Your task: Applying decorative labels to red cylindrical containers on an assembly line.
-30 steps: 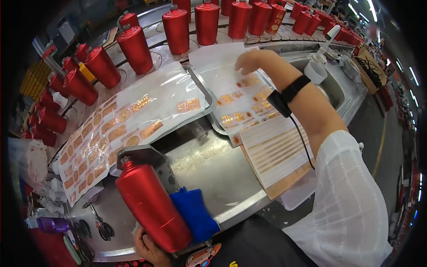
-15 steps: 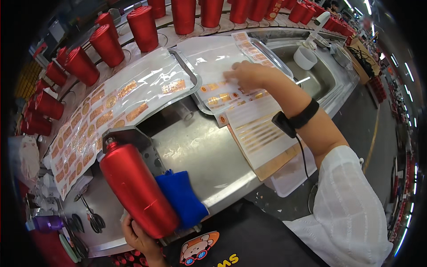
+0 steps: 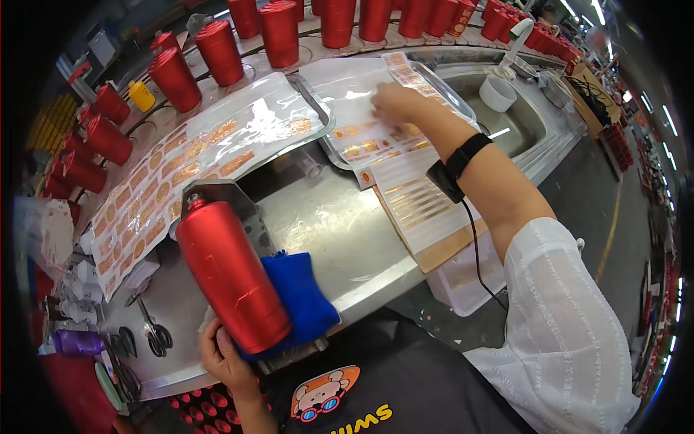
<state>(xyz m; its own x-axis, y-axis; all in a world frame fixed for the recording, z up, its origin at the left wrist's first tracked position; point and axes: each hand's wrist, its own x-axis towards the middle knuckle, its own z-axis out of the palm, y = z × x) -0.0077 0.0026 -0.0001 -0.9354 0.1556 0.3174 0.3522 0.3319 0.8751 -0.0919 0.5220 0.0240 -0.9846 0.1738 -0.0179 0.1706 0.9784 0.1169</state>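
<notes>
The red bottle lay aslant on its side, its neck pointing up and away from the person and its base toward the apron. A metal holder stood around its neck end, and a blue cloth lay against its right side.

The left hand was at the bottle's lower left, its fingers bent just beside the base; whether they gripped it or only rested there could not be told.

The right hand was over the sticker sheet, its blurred fingers curled and pointing left. Gold stickers lay below and to the left of those fingers; whether the fingers pinched one, or touched the sheet at all, could not be made out. The sheet lay on a metal tray, well apart from the bottle.

Nearer the person, a white sheet with gold strips lay on a brown board at the tabletop's edge. Scissors lay left of the bottle.
</notes>
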